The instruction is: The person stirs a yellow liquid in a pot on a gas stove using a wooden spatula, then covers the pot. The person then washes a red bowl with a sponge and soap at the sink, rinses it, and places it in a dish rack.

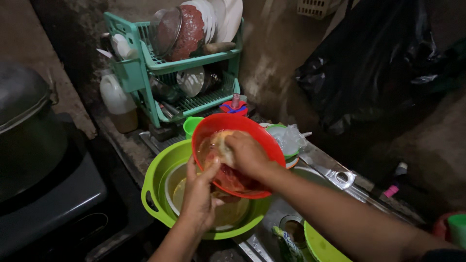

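Note:
A red plastic bowl is tilted over a lime-green basin that holds a metal bowl with murky water. My left hand grips the red bowl by its lower rim, thumb inside. My right hand is inside the bowl, pressing a pale soapy sponge against its inner wall.
A teal dish rack with plates, a strainer and lids stands behind. A white jug is at its left, a small green cup in front. A large dark pot sits at left. Black plastic bag hangs right. Another green bowl sits at the metal sink's front.

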